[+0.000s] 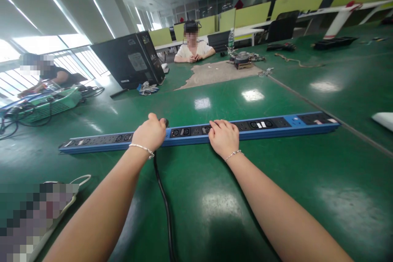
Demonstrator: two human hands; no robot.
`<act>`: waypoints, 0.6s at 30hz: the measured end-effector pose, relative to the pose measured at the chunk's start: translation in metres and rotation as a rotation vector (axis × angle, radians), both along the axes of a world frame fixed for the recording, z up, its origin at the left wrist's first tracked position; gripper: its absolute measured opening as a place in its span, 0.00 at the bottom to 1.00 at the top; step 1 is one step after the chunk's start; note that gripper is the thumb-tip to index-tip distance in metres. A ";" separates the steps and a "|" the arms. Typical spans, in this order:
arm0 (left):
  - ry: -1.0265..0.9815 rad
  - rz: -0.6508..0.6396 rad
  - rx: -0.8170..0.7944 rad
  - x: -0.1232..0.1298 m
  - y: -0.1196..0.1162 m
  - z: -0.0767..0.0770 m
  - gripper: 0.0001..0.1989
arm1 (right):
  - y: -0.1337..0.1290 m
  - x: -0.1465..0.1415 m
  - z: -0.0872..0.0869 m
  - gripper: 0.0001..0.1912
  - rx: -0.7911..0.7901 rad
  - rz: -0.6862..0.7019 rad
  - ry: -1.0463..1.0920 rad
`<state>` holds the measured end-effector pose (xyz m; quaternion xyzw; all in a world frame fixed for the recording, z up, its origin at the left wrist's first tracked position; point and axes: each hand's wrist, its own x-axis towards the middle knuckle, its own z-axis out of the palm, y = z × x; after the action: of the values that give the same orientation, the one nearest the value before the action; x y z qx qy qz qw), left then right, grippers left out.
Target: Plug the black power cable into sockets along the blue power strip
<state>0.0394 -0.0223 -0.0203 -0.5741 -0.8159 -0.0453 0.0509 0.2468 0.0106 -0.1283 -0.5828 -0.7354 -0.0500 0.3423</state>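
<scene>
With the clock laid flat, its centre midway between my hands and six toward me, the blue power strip point(190, 133) lies lengthwise across the green bench point(276, 180). One end points to nine, the other just short of three, where it meets a seam point(310, 100) running from one o'clock down toward four. My left hand point(149, 133), toward nine, is clenched over the strip around the end of a black cord point(166, 200). That cord drops over the strip's near edge and runs down past six. My right hand point(224, 137), toward three, has its fingers bent over the sockets; I cannot tell whether they grasp the strip or only press on it. Beyond the far edge, a broad band of green top gives me room up to the cardboard point(215, 73) at twelve. A pair of gloves point(148, 89) and a computer case point(129, 61) bound it toward eleven, and a basket point(55, 104) near ten. More room spreads at four, outside my right arm. A person point(193, 53) sits at twelve, behind the cardboard.
</scene>
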 end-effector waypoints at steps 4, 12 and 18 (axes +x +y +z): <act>-0.249 -0.200 -0.140 0.019 0.004 0.010 0.19 | 0.001 0.000 -0.001 0.18 0.006 -0.012 0.005; -0.331 -0.364 -0.357 0.058 0.040 -0.008 0.18 | 0.000 -0.001 0.000 0.18 0.002 -0.012 -0.008; -0.174 -0.356 -0.408 0.070 0.049 -0.004 0.19 | 0.000 -0.001 0.001 0.18 -0.006 -0.007 -0.020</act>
<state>0.1099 0.0269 -0.0246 -0.7007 -0.6958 0.0624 -0.1448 0.2461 0.0103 -0.1274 -0.5859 -0.7366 -0.0550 0.3332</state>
